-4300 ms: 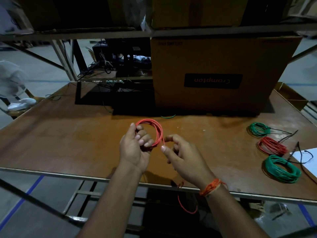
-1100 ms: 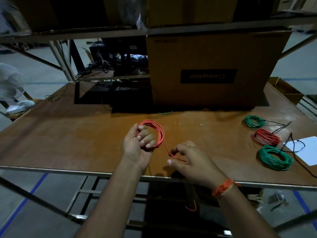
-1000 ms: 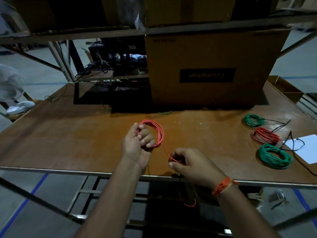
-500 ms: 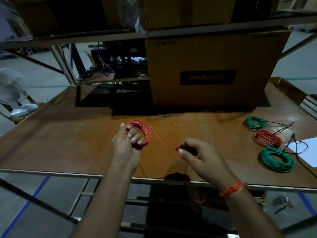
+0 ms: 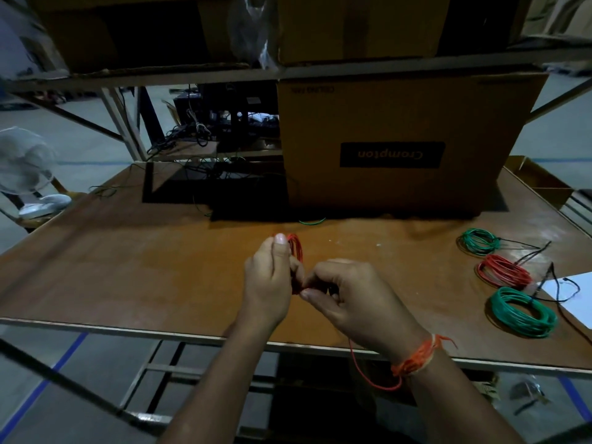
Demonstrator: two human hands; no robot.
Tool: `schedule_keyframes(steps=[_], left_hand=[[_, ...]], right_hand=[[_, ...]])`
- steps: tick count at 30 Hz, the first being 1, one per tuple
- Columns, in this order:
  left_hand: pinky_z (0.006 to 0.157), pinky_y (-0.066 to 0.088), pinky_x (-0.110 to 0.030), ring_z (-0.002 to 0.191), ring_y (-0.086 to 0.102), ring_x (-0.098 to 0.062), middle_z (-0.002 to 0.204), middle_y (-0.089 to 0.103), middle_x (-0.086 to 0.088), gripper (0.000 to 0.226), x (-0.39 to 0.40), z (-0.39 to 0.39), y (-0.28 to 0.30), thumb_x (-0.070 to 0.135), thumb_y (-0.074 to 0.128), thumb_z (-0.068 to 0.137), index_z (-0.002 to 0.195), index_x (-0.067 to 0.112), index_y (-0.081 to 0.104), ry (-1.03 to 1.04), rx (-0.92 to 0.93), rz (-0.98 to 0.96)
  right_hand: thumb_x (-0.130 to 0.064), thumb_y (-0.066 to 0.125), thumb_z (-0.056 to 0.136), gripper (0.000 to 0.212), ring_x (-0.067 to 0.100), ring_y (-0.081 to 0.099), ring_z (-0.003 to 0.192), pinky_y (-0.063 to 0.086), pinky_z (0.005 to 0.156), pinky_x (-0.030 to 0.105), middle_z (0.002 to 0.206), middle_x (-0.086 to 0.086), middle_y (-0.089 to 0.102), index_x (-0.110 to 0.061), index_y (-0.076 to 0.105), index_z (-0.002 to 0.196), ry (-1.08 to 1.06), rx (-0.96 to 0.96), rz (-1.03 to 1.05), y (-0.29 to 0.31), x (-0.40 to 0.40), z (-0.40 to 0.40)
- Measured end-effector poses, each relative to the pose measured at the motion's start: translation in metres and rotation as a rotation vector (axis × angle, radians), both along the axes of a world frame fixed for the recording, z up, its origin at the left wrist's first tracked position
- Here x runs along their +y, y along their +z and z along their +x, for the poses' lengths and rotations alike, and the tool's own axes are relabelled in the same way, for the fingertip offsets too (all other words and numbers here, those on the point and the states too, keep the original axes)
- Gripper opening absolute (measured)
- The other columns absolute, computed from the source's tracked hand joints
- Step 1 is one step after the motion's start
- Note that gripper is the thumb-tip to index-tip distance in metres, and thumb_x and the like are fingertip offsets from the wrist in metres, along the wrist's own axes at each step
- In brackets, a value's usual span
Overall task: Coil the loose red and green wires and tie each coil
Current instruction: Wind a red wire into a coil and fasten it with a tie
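Head view: thin red wire coil (image 5: pixel 296 251), edge-on, loose tail below.

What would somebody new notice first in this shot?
Two hands meet mid-table: the left hand holds a red wire coil while the right hand pinches its loose strand. At the right edge lie three finished coils, and behind stands a big cardboard box with upside-down lettering.

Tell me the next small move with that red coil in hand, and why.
Probably draw up more of the loose tail with the right hand and lay another turn onto the red coil. The left hand grips the coil upright, the right pinches the wire beside it, and a length of red wire hangs below the table edge, so the winding looks unfinished and tying seems premature.
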State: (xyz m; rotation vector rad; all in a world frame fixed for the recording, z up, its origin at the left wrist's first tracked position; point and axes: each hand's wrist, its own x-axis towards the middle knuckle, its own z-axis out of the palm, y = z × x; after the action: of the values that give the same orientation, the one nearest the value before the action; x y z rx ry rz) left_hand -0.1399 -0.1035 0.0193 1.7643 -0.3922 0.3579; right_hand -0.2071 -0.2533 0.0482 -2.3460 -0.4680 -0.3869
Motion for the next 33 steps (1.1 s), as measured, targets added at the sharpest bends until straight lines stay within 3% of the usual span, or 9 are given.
schedule_keyframes(steps=[4,8,11,15,19,24,27,30,33], left_hand=[[0.052,0.036,-0.018,0.052,0.050,-0.007,0.055,0.053,0.006,0.044,0.001,0.000,0.001,0.027,0.036,0.110,0.069,0.021,0.049,0.026,-0.053,0.094],[0.051,0.032,-0.012,0.052,0.046,-0.003,0.056,0.051,0.013,0.043,0.003,-0.004,0.006,0.017,0.037,0.110,0.069,0.017,0.047,-0.010,-0.005,0.069],[0.049,0.031,-0.017,0.051,0.040,-0.005,0.056,0.045,0.005,0.044,0.005,-0.008,0.012,0.016,0.037,0.111,0.069,0.007,0.046,-0.043,0.036,0.009],[0.052,0.034,-0.035,0.057,0.045,-0.028,0.064,0.048,-0.019,0.059,0.007,-0.011,0.011,0.043,0.036,0.106,0.075,-0.005,0.051,-0.108,0.057,-0.027],[0.050,0.031,-0.032,0.054,0.043,-0.012,0.057,0.046,0.002,0.049,0.002,-0.018,0.008,0.061,0.037,0.096,0.071,0.022,0.054,-0.205,0.065,0.000],[0.050,0.033,-0.018,0.050,0.044,-0.002,0.055,0.051,0.011,0.031,-0.005,-0.022,0.008,0.048,0.047,0.100,0.078,0.029,0.059,-0.360,0.115,0.010],[0.046,0.026,-0.021,0.047,0.034,-0.006,0.055,0.041,0.010,0.034,-0.006,-0.023,0.008,0.045,0.045,0.103,0.074,0.032,0.058,-0.459,0.241,-0.178],[0.044,0.019,-0.027,0.045,0.027,-0.014,0.056,0.034,0.002,0.035,-0.009,-0.024,0.006,0.043,0.042,0.102,0.076,0.021,0.051,-0.502,0.340,-0.345],[0.039,0.022,-0.020,0.039,0.022,-0.009,0.052,0.028,0.004,0.038,-0.013,-0.025,0.006,0.044,0.039,0.102,0.079,0.016,0.051,-0.543,0.443,-0.480]], right_hand=[[-0.018,0.075,0.091,0.012,0.002,0.065,0.083,0.049,0.067,0.015,0.093,-0.017,0.070,-0.022,0.074,0.102,0.092,0.045,0.113,0.013,-0.005,-0.001],[-0.006,0.071,0.091,0.022,0.005,0.066,0.087,0.054,0.072,0.021,0.093,-0.023,0.066,-0.018,0.070,0.109,0.188,0.030,0.137,0.023,-0.010,-0.002],[0.001,0.068,0.089,0.025,0.009,0.066,0.087,0.052,0.072,0.019,0.094,-0.019,0.066,-0.016,0.070,0.107,0.192,-0.038,0.151,0.022,-0.011,0.000],[-0.004,0.073,0.089,0.018,0.013,0.064,0.086,0.051,0.068,0.022,0.092,-0.011,0.067,-0.018,0.071,0.101,0.068,-0.140,0.228,0.014,-0.006,0.005],[-0.005,0.077,0.086,0.017,0.014,0.066,0.087,0.052,0.070,0.023,0.093,-0.007,0.068,-0.016,0.071,0.098,-0.056,-0.182,0.375,0.005,-0.002,0.012],[0.000,0.074,0.087,0.020,0.015,0.063,0.098,0.053,0.077,0.023,0.099,-0.012,0.062,-0.017,0.072,0.098,-0.106,-0.189,0.466,-0.007,-0.005,0.016],[-0.006,0.069,0.093,0.016,0.016,0.061,0.101,0.053,0.081,0.028,0.101,-0.011,0.061,-0.019,0.072,0.101,-0.125,-0.149,0.481,-0.014,-0.007,0.017],[-0.023,0.060,0.102,0.012,0.015,0.063,0.097,0.055,0.079,0.036,0.097,-0.009,0.063,-0.021,0.071,0.101,-0.195,-0.089,0.509,-0.022,-0.004,0.019],[-0.046,0.042,0.106,0.039,0.017,0.062,0.079,0.050,0.069,0.049,0.082,-0.001,0.063,-0.020,0.067,0.089,-0.252,-0.031,0.489,-0.026,0.001,0.020]])
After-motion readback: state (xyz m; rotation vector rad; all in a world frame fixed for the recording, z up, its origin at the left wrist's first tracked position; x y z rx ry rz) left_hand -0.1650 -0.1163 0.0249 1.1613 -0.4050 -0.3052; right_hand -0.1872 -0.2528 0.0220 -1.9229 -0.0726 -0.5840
